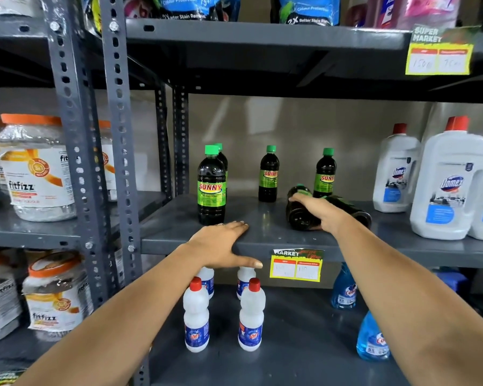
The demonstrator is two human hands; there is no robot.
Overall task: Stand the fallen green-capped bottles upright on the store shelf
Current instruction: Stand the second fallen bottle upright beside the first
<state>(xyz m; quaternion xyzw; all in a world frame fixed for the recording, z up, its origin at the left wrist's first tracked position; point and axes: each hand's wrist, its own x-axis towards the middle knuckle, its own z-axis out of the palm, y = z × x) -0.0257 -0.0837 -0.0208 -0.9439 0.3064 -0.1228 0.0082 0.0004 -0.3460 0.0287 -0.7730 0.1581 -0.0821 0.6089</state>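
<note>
Grey metal shelving fills the frame, and the middle shelf [262, 235] at centre carries the dark green-capped bottles. 4 of them stand upright: a front bottle [211, 188] left of centre with another [221, 157] partly hidden just behind it, a third bottle [268, 174] at centre, and a fourth bottle [325, 172] to its right. 2 fallen bottles lie on their sides right of centre; the nearer fallen bottle [300, 211] points its base toward the camera, and the second fallen bottle [352, 208] lies just behind the wrist. The right hand [317, 208] rests on top of the nearer fallen bottle, fingers laid over it, not visibly wrapped around. The left hand [221, 245] lies flat and spread on the shelf's front edge, gripping nothing. White red-capped jugs [449, 176] stand at the right.
</note>
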